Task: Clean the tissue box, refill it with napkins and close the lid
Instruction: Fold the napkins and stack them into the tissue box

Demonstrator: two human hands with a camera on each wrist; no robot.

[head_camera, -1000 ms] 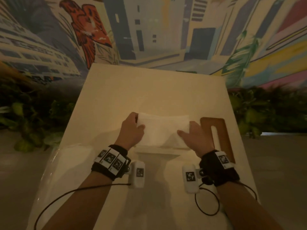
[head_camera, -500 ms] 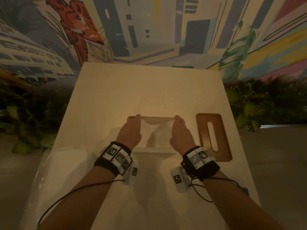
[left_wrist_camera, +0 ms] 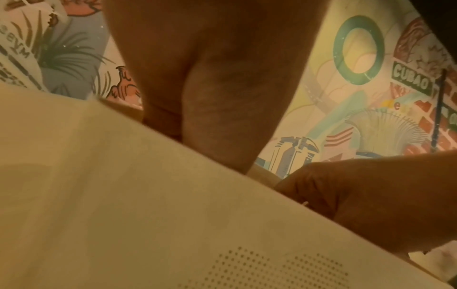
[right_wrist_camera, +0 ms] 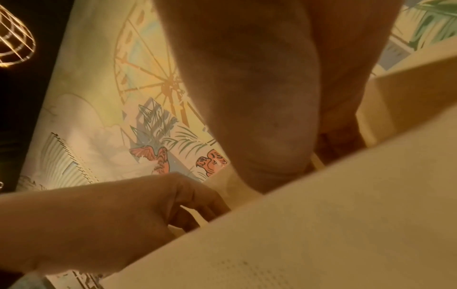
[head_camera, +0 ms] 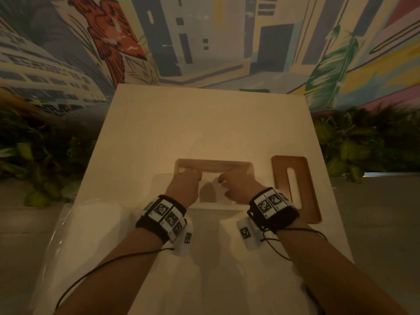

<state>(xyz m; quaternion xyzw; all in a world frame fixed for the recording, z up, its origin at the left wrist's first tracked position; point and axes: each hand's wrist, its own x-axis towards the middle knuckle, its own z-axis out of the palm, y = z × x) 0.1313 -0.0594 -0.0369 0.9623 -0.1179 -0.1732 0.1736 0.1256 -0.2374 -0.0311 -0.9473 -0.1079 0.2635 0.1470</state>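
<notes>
The white tissue box (head_camera: pixel 213 164) with a wooden rim stands open in the middle of the white table (head_camera: pixel 204 123). White napkins (head_camera: pixel 212 179) lie inside it. My left hand (head_camera: pixel 184 185) and right hand (head_camera: pixel 236 187) both reach down into the box, fingers bent onto the napkins, tips hidden by the box wall. The left wrist view shows my left hand (left_wrist_camera: pixel 210 78) over the box wall (left_wrist_camera: pixel 148 195), with the right hand (left_wrist_camera: pixel 358 195) beside it. From the right wrist I see the right hand (right_wrist_camera: pixel 259 97), the left hand (right_wrist_camera: pixel 111 215) and the wall (right_wrist_camera: pixel 321 215). The slotted wooden lid (head_camera: pixel 280 178) lies flat to the right of the box.
A clear plastic wrapper (head_camera: pixel 91 223) lies at the table's front left corner. Green plants (head_camera: pixel 45 160) line both sides of the table, and a painted mural wall (head_camera: pixel 204 42) rises behind it. The table's far half is bare.
One second ago both hands held the napkin stack above the box. They lowered it in by its ends, then moved inward onto it.
</notes>
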